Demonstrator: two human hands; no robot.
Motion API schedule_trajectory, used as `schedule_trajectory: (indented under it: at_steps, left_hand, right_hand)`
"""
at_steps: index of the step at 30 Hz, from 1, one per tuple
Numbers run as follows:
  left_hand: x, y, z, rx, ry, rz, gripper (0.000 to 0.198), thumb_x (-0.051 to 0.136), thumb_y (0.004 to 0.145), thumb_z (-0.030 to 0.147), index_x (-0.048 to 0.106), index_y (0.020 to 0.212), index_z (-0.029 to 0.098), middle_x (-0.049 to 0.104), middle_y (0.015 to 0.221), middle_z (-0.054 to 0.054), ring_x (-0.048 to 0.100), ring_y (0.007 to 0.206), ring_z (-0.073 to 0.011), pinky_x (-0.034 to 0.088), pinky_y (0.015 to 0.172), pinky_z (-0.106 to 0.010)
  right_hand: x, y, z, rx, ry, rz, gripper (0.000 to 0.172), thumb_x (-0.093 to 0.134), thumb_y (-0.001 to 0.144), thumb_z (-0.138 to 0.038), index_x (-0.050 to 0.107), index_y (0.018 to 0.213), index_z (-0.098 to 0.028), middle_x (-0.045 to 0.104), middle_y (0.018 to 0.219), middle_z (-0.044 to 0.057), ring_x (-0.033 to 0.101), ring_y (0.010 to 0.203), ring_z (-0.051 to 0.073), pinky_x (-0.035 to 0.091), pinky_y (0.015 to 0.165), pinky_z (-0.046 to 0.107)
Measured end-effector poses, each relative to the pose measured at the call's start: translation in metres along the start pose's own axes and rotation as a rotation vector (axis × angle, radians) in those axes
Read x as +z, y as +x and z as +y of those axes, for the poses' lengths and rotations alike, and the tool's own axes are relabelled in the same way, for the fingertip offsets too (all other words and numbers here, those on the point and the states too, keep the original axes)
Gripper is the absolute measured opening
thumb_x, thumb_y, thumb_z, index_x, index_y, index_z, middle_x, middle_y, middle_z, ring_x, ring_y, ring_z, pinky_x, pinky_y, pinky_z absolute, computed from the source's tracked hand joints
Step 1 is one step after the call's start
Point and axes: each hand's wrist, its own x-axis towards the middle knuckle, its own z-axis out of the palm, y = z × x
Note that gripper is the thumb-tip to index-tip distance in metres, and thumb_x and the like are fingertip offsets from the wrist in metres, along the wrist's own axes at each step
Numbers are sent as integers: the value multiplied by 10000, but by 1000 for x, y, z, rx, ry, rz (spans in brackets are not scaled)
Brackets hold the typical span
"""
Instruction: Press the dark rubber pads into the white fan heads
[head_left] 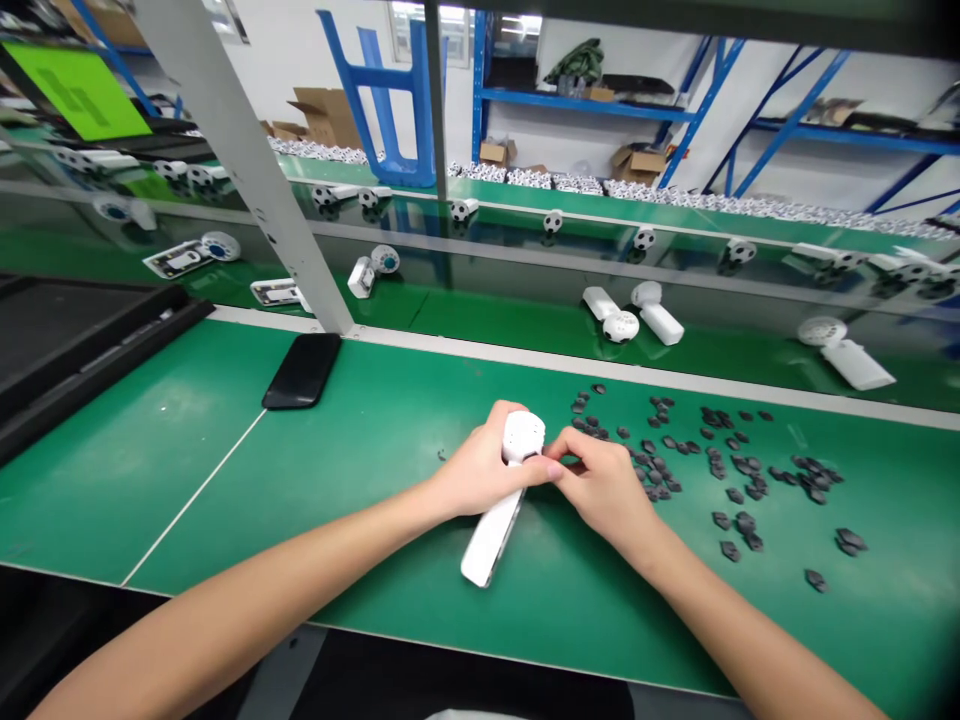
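Note:
My left hand (480, 462) grips a white plastic device (491, 537) with a long handle and a round head, which lies tilted over the green mat (390, 420). My right hand (600, 482) comes in from the right, its fingertips pinched against the device's neck. The fingers hide whether a small piece sits in the pinch. Just right of my right hand lie several small dark grey rubber pieces (720, 465), scattered loosely across the mat.
A black phone (302, 371) lies on the mat beyond my left hand, and a black tray (97, 345) stands at the left. Behind the mat's pale back edge, several white devices (621, 326) sit on a raised glass shelf. A grey metal upright (240, 165) rises at the left.

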Motion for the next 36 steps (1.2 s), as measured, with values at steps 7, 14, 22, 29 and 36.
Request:
schedule_trajectory:
  at_steps: [7, 14, 22, 29, 36]
  left_hand:
    - [3, 1, -1, 25, -29, 26, 623, 811, 829, 430, 453, 1292, 218, 556, 957, 8, 524, 816, -175, 423, 711, -282]
    - [-5, 4, 3, 53, -320, 71, 611, 790, 863, 449, 500, 1347, 213, 618, 1060, -40, 593, 848, -175, 498, 748, -284]
    - [-20, 1, 11, 54, -392, 87, 528, 812, 853, 431, 593, 1281, 214, 678, 1052, -59, 625, 783, -159, 523, 697, -267]
    - [-16, 8, 6, -72, -557, 164, 512, 788, 859, 554, 572, 1160, 200, 701, 1028, -69, 622, 636, -116, 491, 584, -242]
    - [-10, 11, 4, -100, -706, 162, 538, 602, 936, 694, 540, 1176, 218, 722, 931, -72, 619, 574, -135, 467, 493, -239]
  right_hand:
    - [4, -1, 3, -112, -71, 33, 169, 584, 1006, -274, 589, 842, -237, 713, 848, 34, 659, 758, 203, 475, 683, 302]
    - [-27, 10, 17, -97, -4, 7, 303, 429, 1096, -364, 645, 1283, -263, 734, 1206, 92, 709, 1008, 248, 559, 881, 382]
    - [-52, 22, 64, 64, -400, 31, 246, 582, 1032, -400, 791, 1105, -294, 742, 1038, 64, 683, 1032, 287, 535, 784, 386]
    - [-41, 28, 64, 60, -359, 23, 182, 672, 956, -399, 767, 984, -246, 706, 971, 74, 646, 968, 281, 515, 808, 398]
    - [-37, 24, 42, 173, -4, 96, 127, 650, 931, -362, 628, 913, -239, 696, 721, -3, 630, 635, 186, 505, 629, 313]
